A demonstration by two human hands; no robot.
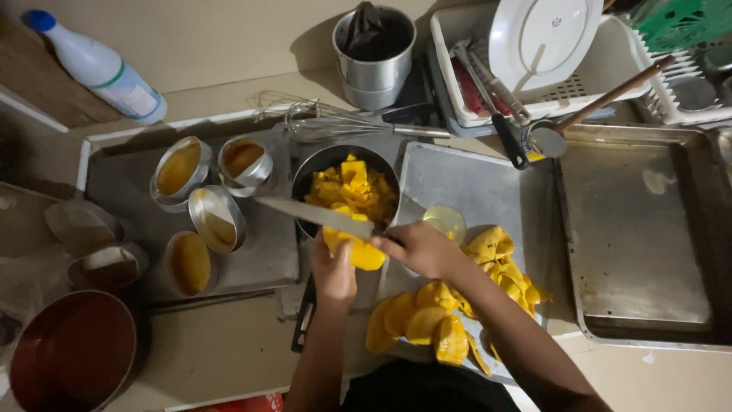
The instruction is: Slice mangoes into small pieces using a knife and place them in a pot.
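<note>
- Mango piece [358, 252], yellow-orange, sits in left hand [333, 271] just below the dark pot [305, 179]; hand cupped under it, fingers wrapped round the fruit.
- Right hand [422, 249] clamped on knife handle; knife [316, 214] runs up-left w/ long flat steel blade across pot rim, touching top of the mango piece.
- Hands close together, nearly touching, fruit betw. them at center.
- Pot holds mango chunks [352, 191], cubed, glossy, piled high.
- Mango peels [427, 320] lie on flat metal tray [473, 183] under right forearm: curved, leathery, yellow; more peels to the right near tray edge.
- Small round clear lid [445, 221] on the tray just above right hand.
- Left of pot: four small round metal tins [210, 219] w/ amber-brown filling, smooth surface, on a grey tray.
- Wire whisk [335, 122] behind pot, thin steel loops.
- Steel canister [375, 57] at back; white plate [543, 37] upright in dish rack.
- Large rectangular baking pan [640, 236] at right, dull metal, stained.
- Red-brown bowl [72, 355] at lower left; white plastic bottle [99, 69], blue cap, at upper left.
</note>
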